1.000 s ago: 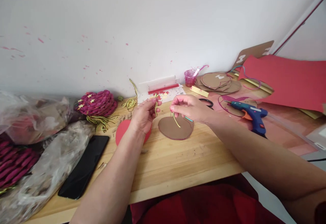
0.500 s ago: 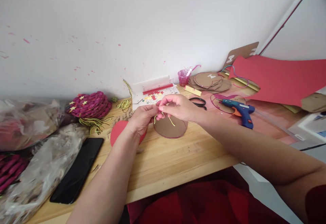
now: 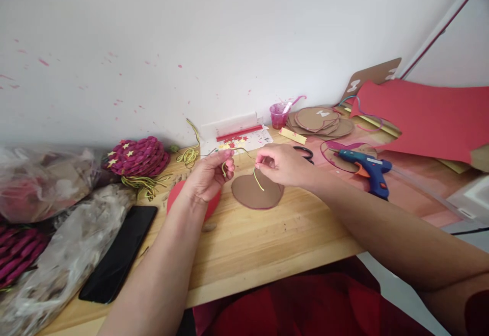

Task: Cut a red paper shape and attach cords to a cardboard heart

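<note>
A thin yellow-green string (image 3: pixel 240 149) runs between my two hands above the table. My left hand (image 3: pixel 208 175) pinches one part of it, over a red paper disc (image 3: pixel 175 193). My right hand (image 3: pixel 280 164) pinches the other part, and a loose end dangles below its fingers. Under that end lies a brown cardboard disc (image 3: pixel 254 196) with a dark pinkish edge. Black-handled scissors (image 3: pixel 304 152) lie just behind my right hand, their blades hidden.
A blue glue gun (image 3: pixel 367 168) and red sheets (image 3: pixel 439 117) lie at the right. Behind stand a pink cup (image 3: pixel 278 115) and stacked cardboard discs (image 3: pixel 317 119). Leftward are a black phone (image 3: pixel 120 254), plastic bags (image 3: pixel 76 254) and a magenta woven bundle (image 3: pixel 137 157) with stars.
My hands were together at the string; now they have moved apart, left hand leftward and right hand rightward, with the string stretched loosely between them. The view has shifted slightly.
</note>
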### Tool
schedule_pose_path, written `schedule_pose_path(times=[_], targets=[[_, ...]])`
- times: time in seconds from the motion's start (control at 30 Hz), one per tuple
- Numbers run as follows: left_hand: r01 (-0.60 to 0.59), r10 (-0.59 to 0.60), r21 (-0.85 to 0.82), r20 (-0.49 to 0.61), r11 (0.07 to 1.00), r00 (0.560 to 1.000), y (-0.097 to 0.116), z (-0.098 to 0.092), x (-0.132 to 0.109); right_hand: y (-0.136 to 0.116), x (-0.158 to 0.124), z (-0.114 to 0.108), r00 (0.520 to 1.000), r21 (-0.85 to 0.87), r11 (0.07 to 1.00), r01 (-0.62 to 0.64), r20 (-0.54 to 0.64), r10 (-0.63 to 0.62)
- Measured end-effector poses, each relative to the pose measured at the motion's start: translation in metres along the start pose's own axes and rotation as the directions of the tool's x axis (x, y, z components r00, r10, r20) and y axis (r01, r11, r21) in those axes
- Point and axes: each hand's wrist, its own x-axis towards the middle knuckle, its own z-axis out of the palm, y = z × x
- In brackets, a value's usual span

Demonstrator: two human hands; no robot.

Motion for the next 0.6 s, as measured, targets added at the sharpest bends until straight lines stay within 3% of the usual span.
schedule_pose_path(times=[0.17, 0.3, 0.5, 0.6], targets=[[-0.089, 0.087, -0.020, -0.102, 0.996, 0.991, -0.001, 0.003, 0.001, -0.004, -0.002, 0.000, 1.000, 0.035, 0.999, -0.013, 0.020, 0.013], [-0.083, 0.083, 0.038, -0.002, 0.996, 0.997, -0.006, 0.008, -0.001, -0.014, -0.004, 0.000, 1.000, 0.121, 0.993, -0.020, 0.025, 0.018], [0.027, -0.036, 0.083, 0.106, 0.996, 0.994, -0.011, 0.016, -0.007, -0.022, -0.003, -0.004, 0.991, 0.330, 0.935, -0.132, 0.037, 0.127], [-0.051, 0.030, 0.161, 0.133, 0.986, 0.991, -0.011, 0.016, -0.008, -0.021, 0.000, -0.005, 0.985, 0.467, 0.867, -0.172, 0.065, 0.161]])
